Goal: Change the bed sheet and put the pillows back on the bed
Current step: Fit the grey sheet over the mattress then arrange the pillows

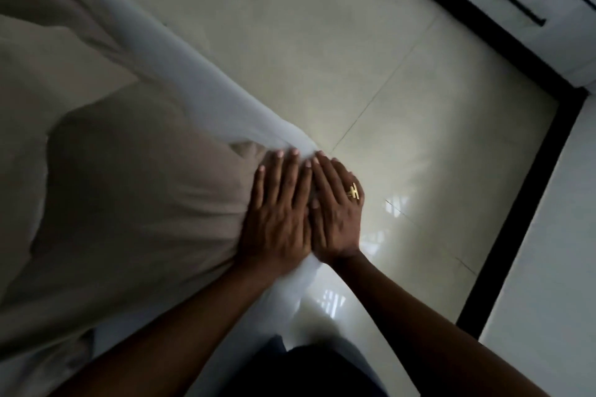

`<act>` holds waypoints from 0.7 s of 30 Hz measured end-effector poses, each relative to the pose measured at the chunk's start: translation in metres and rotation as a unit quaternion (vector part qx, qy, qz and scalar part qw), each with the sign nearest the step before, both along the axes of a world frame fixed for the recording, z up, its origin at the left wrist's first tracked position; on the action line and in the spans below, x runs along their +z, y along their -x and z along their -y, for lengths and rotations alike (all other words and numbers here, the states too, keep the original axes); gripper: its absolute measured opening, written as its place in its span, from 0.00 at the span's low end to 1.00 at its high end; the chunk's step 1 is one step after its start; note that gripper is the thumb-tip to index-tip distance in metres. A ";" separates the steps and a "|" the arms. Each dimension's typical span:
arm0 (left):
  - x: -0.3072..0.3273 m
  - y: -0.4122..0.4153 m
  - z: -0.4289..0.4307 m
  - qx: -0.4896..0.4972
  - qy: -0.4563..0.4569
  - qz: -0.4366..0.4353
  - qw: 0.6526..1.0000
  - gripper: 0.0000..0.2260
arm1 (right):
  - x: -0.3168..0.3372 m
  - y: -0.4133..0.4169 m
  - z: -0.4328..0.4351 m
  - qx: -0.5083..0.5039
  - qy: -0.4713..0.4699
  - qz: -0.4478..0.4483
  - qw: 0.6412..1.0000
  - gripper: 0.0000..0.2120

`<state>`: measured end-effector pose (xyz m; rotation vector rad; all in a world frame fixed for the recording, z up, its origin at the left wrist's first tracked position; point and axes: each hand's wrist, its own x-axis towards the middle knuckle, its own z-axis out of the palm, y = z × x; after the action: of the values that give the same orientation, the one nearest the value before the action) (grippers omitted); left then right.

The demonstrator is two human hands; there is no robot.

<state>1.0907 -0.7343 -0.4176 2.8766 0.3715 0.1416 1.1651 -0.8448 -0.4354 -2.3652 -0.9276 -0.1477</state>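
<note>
A beige bed sheet [122, 177] covers the bed on the left, bunched into folds at the corner of the white mattress [193, 74]. My left hand [279, 206] lies flat with straight fingers on the sheet at that corner. Right beside it, my right hand [335, 209], with a gold ring, presses flat on the mattress edge. The two hands touch side by side. No pillows are in view.
Glossy cream floor tiles [403, 106] stretch to the right of the bed. A white cabinet with a black handle [525, 8] and black plinth stands at the upper right. A white wall or panel [548, 267] runs down the right side.
</note>
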 end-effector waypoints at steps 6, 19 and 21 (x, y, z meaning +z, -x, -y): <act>-0.003 -0.003 -0.008 0.011 -0.004 -0.033 0.999 0.29 | -0.012 -0.004 -0.013 0.007 -0.001 0.008 1.000 0.28; -0.027 -0.003 -0.006 0.022 -0.155 0.028 0.987 0.29 | -0.045 -0.006 -0.004 0.015 -0.145 0.037 0.989 0.25; -0.029 -0.001 -0.008 0.029 -0.161 0.026 0.986 0.29 | -0.049 -0.009 -0.006 0.020 -0.154 0.060 0.986 0.24</act>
<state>1.0922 -0.7262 -0.4461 3.1728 0.4596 0.3122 1.1738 -0.8387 -0.4841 -2.0682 -0.9329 -0.3927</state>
